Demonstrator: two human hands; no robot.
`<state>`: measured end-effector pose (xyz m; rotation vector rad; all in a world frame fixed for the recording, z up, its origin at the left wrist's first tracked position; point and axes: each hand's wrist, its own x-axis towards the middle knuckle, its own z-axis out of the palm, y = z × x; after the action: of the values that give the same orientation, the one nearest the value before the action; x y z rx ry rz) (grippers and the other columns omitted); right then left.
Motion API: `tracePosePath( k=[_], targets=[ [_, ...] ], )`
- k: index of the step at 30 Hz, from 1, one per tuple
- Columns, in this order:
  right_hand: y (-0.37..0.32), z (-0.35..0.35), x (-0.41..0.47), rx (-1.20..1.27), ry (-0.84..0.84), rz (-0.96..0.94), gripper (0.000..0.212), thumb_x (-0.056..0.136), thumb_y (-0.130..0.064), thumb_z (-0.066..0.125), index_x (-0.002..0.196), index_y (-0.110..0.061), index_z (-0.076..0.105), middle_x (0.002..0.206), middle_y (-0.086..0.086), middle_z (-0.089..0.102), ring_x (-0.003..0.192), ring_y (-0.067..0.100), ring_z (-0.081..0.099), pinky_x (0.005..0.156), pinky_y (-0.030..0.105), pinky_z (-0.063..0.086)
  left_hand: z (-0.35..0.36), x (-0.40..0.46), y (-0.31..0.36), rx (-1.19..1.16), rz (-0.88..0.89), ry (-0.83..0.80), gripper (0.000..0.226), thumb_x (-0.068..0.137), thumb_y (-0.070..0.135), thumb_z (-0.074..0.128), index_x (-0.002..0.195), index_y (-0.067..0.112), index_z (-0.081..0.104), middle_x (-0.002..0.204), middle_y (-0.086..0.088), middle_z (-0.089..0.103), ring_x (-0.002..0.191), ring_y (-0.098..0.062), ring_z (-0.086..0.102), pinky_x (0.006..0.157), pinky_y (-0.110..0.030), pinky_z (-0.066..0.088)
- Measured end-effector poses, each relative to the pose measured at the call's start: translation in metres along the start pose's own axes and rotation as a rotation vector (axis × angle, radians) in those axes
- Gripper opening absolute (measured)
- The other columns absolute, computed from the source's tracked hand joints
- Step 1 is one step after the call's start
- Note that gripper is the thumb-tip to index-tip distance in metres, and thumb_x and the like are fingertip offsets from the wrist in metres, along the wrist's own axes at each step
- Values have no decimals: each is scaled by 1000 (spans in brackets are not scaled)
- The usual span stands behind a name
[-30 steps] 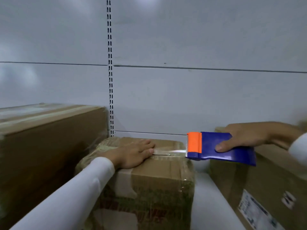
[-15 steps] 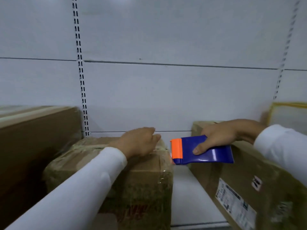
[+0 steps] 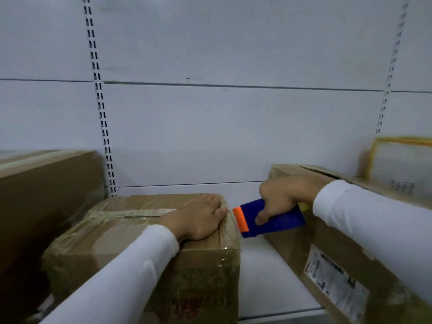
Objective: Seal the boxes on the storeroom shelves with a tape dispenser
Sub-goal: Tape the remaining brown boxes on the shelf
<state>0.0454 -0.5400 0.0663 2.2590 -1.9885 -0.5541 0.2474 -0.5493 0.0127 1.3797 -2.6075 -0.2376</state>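
Right hand (image 3: 279, 197) grips the dispenser (image 3: 268, 218), fingers curled round its blue body, orange edge just off the right end of the middle box (image 3: 145, 249). Left hand (image 3: 198, 218) lies flat, fingers straight, pressing that box's top on the shelf (image 3: 264, 277).

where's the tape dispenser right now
In the head view, right of centre: the right hand grips the tape dispenser in the gap between two boxes, its orange end at the middle box's right edge.
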Motion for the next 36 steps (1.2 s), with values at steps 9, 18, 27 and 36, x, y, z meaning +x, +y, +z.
tracePosePath(
  k=[9,18,27,36],
  targets=[
    [21,-34,-14,48,268,131,53,73,-74,64,73,-23,49,72,-4,60,64,15,60,53,27,39,-4,36,20,136,-335,-57,55,98,43,18,141,14,37,146,-17,35,135,-39,27,111,-50,23],
    [42,-16,-20,134,387,90,56,73,-76,61,69,-21,51,65,-5,58,57,12,55,49,26,33,7,36,21,82,-364,-46,80,89,57,35,152,12,12,160,-9,10,147,-26,9,118,-45,12],
    [47,-17,-14,206,485,15,56,74,-76,60,73,-21,53,66,-5,60,58,12,57,51,26,36,6,-15,40,95,-283,215,37,78,58,51,80,21,52,109,-4,61,98,-25,55,82,-34,45],
    [49,-8,-53,290,501,0,58,76,-73,62,74,-16,56,70,0,63,61,16,61,59,30,43,-25,-63,18,71,0,-148,56,96,39,49,146,47,25,159,17,9,147,-8,4,120,-42,3]
  ],
)
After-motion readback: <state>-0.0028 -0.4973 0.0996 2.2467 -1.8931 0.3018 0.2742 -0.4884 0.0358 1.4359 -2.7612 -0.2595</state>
